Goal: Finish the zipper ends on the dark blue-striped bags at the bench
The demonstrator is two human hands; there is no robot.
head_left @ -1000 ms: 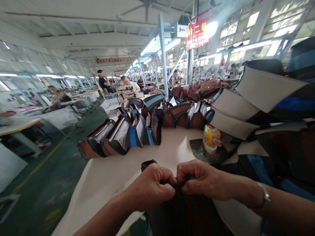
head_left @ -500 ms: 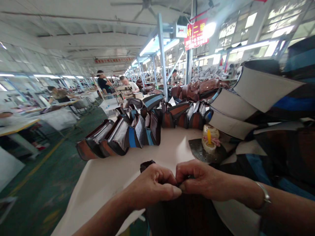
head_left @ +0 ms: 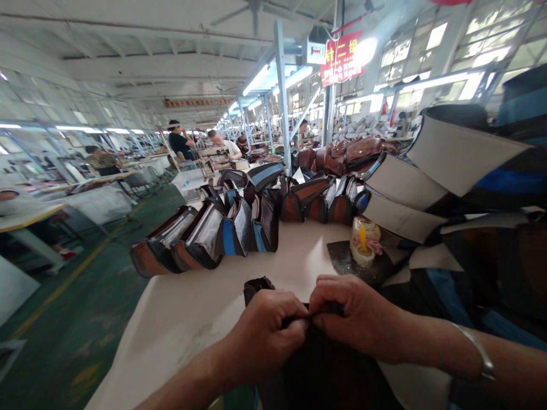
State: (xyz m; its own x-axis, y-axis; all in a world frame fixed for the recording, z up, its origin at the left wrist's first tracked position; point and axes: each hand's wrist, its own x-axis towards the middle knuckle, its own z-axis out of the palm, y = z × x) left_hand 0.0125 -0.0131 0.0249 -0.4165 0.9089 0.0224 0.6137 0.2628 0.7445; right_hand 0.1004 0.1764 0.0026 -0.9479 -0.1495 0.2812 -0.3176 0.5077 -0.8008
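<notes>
Dark brown leather makes up the bag that sits at the near edge of the white table, right under the person's two hands. The left hand is curled into a fist at the bag's top edge, its fingers pinched tight on the dark material, and the right hand meets it there, thumb and fingers likewise closed on the same edge, so that the knuckles of the two hands nearly touch. A silver bracelet circles the right wrist. One corner of the bag pokes up just left of the left hand. Farther back on the table stands a roll of pale tape with a yellow piece upright in it, resting on a dark flat piece. A row of brown, black and blue bags curves around the far side of the table, and a tall stack of bag panels rises on the right. Other workers sit or stand at benches well beyond.
</notes>
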